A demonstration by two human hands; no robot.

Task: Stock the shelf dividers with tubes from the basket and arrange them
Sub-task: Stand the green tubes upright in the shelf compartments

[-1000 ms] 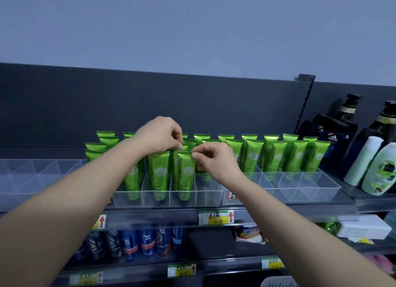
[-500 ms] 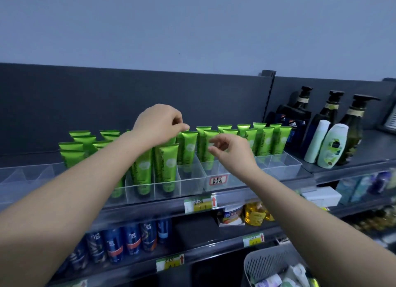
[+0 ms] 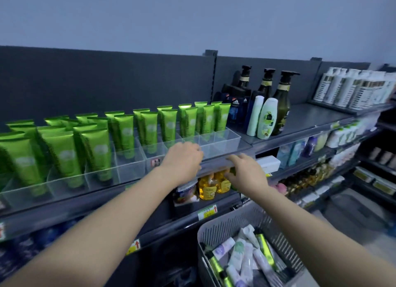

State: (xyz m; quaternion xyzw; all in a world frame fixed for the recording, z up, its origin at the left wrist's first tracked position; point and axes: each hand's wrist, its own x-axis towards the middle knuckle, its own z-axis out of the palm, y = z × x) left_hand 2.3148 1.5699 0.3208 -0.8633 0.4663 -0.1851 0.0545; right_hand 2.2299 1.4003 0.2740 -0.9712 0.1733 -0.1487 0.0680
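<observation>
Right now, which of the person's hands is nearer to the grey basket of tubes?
The right hand. It is just above the basket, fingers spread; the left hand is higher and further left, at the front of the clear dividers.

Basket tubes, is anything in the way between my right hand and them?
Nothing visible. The right hand hovers empty by the shelf edge, above the open-topped basket; the tubes lie uncovered below it.
</observation>
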